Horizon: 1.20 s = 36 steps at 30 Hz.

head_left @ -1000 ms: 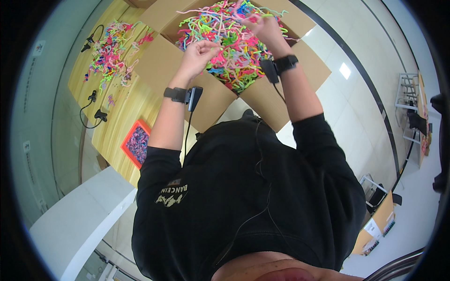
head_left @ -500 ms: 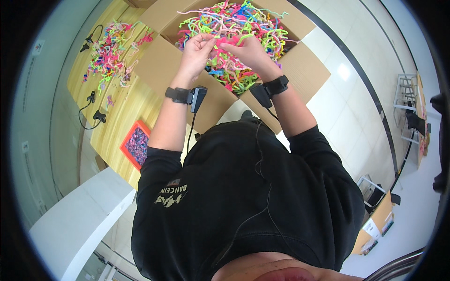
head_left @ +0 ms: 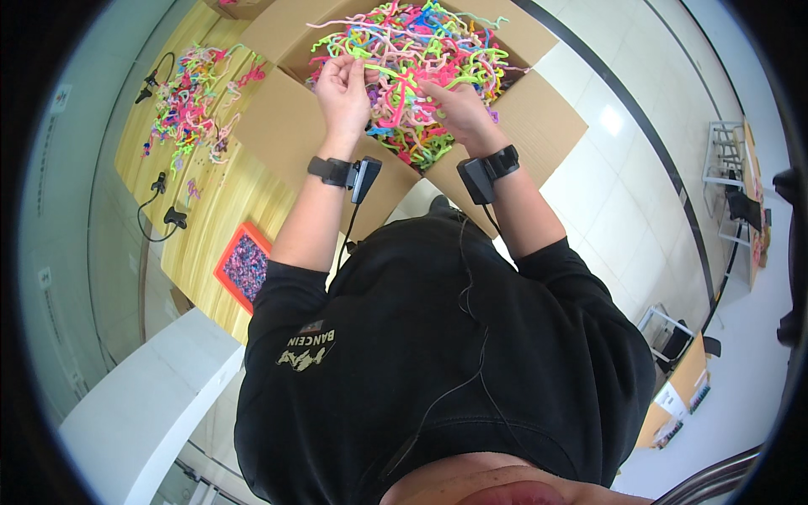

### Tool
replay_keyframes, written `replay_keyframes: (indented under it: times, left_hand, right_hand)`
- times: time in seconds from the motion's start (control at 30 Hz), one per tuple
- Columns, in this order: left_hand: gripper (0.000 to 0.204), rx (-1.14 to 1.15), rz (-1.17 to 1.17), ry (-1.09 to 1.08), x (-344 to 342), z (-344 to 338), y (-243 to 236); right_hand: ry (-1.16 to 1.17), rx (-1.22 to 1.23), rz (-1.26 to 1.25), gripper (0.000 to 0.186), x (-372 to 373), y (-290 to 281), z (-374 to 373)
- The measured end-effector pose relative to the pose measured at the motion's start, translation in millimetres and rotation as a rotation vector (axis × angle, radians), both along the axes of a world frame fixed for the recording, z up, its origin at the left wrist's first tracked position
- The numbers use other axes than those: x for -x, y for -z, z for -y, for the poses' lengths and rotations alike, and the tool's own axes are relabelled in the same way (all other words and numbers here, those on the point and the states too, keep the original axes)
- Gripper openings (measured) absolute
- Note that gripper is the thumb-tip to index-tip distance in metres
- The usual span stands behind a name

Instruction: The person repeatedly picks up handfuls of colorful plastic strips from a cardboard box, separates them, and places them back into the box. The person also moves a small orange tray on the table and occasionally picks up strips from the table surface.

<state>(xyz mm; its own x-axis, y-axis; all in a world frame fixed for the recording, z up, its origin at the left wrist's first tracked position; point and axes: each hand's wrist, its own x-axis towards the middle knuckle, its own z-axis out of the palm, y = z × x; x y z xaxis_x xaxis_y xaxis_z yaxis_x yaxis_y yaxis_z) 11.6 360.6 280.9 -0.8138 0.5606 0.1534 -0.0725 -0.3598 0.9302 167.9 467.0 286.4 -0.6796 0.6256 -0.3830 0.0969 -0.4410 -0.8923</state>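
Observation:
A large cardboard box (head_left: 539, 126) in front of me is heaped with thin, bendy, brightly coloured strands (head_left: 425, 42). Over this heap my left hand (head_left: 343, 93) pinches one end of a yellow-green and pink strand piece (head_left: 406, 82) between thumb and fingers. The piece stretches across toward my right hand (head_left: 463, 109), whose thumb and fingers are closed at its other side. Against the similar heap behind, the exact edges of the piece are hard to make out. Each wrist carries a black strap with a small dark device.
On the wooden table (head_left: 198, 227) at left lies a loose pile of coloured strands (head_left: 189, 101). Nearer stands an orange-red tray (head_left: 222, 271) of small purple and pink bits. Black clips (head_left: 174, 218) with cables lie on the tabletop. Box flaps stick out around the opening.
My hands have moved apart, the left shifting left and the right slightly right and down. The yellow-green and pink piece now shows more clearly between them.

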Motion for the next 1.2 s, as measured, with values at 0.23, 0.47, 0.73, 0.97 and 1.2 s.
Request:
replay_keyframes:
  times: [0.23, 0.47, 0.73, 0.97, 1.2]
  left_hand:
    - [0.011, 0.013, -0.211, 0.144, -14, 8, -9]
    - [0.014, 0.368, -0.669, 0.085, -18, 27, -13]
    - [0.025, 0.439, -0.372, 0.459, -1, 29, -2]
    - [0.054, 0.259, -0.119, 0.608, -7, 19, 14]
    - [0.039, 0.35, -0.045, 0.524, -8, 8, 26]
  right_hand:
    - [0.048, -0.124, 0.107, 0.013, 5, -8, 11]
    - [0.092, -0.515, -0.025, 0.014, 10, -18, 28]
    - [0.021, -0.56, -0.021, 0.02, 13, -12, 27]
    - [0.044, -0.307, -0.071, 0.02, 20, -13, 12]
    - [0.007, -0.341, 0.057, 0.028, 9, -17, -10]
